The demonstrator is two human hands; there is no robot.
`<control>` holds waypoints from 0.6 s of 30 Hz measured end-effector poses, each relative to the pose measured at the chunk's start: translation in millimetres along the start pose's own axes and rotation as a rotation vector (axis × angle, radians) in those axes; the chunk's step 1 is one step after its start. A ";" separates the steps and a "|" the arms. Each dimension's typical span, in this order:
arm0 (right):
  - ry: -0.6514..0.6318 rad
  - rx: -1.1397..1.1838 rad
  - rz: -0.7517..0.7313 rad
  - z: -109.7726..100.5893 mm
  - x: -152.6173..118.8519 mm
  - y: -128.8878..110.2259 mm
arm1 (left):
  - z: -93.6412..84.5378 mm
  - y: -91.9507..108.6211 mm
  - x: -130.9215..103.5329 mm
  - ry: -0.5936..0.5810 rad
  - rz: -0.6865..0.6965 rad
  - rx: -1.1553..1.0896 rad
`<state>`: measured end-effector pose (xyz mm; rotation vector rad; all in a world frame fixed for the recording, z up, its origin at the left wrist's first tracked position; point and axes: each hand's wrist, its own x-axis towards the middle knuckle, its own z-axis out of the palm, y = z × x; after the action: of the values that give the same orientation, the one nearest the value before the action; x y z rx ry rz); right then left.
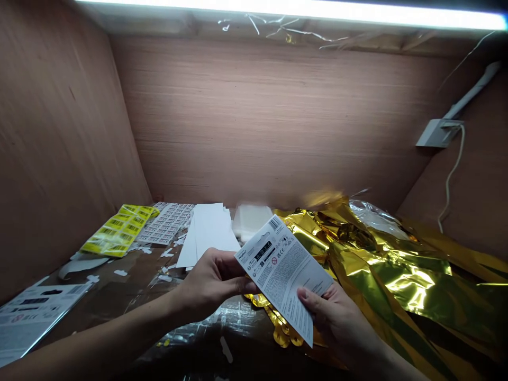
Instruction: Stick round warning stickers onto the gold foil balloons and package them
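Note:
A white printed card [283, 275] with a barcode, small pictures and dense text is held tilted in front of me. My right hand [331, 312] grips its lower right edge, thumb on the printed face and fingers behind. My left hand [218, 278] is closed in a pinch at the card's left edge, its fingertips partly hidden behind it. A bit of gold shows between those fingers, and a gold foil piece [281, 330] with rounded tabs hangs or lies below the card. Whether it touches the card is hidden.
Crumpled gold foil sheets [416, 275] cover the right side. Yellow label sheets [117, 230], white label sheets [169, 222], blank white cards [208, 233] and a translucent stack [252, 219] lie at the back. Another printed card [35, 317] is at left. Wooden walls [278, 121] enclose the table.

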<state>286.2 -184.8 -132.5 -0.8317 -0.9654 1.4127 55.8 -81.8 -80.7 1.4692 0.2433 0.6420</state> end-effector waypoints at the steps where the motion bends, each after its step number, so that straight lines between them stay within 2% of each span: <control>1: -0.008 -0.005 -0.015 0.0 -0.6 0.1 | 0.8 0.9 -0.7 0.003 -0.006 0.011; 6: -0.005 -0.053 -0.037 1.1 -2.9 0.5 | 3.7 1.7 -4.6 0.044 -0.032 0.038; 10: 0.026 -0.125 -0.061 2.1 -4.7 1.3 | 8.9 -6.3 -4.8 0.163 -0.024 0.008; 15: 0.055 -0.196 -0.114 -0.8 -5.4 2.1 | 20.1 -13.4 -3.9 0.254 -0.050 -0.082; 18: 0.052 -0.204 -0.115 -2.1 -4.2 2.0 | 26.6 -14.5 -4.3 0.381 -0.098 -0.082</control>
<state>287.6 -188.8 -135.4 -0.9431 -1.1123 1.2018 70.0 -106.1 -92.7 1.2406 0.5738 0.8402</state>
